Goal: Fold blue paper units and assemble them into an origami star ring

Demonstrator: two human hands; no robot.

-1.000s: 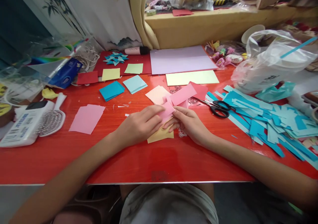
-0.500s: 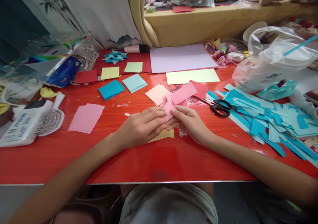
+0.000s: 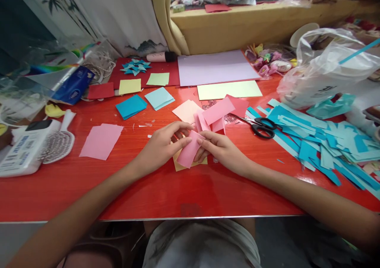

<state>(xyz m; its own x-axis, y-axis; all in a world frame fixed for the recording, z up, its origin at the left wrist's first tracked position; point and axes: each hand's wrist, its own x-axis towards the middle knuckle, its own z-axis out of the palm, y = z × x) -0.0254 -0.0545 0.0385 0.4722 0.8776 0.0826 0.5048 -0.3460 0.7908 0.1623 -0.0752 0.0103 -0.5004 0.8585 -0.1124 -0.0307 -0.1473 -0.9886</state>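
Both hands meet over the middle of the red table (image 3: 148, 189). My left hand (image 3: 162, 145) and my right hand (image 3: 221, 149) pinch a folded pink paper strip (image 3: 189, 151) between their fingertips, its lower end hanging toward me. Under it lies a yellow paper square (image 3: 179, 165). Just behind my hands sits a small heap of pink and peach paper pieces (image 3: 213, 111).
Black scissors (image 3: 261, 126) lie right of the pink heap. Several blue paper strips (image 3: 314, 141) cover the right side beside a plastic bag (image 3: 326, 68). A pink sheet (image 3: 101, 141), blue squares (image 3: 131, 106), a hairbrush (image 3: 57, 143) and a white device (image 3: 20, 151) lie at the left. Lilac and yellow sheets (image 3: 216, 68) lie at the back.
The pink strip was held up among the pink heap; now both hands have drawn it down toward me, folded, over the yellow square.
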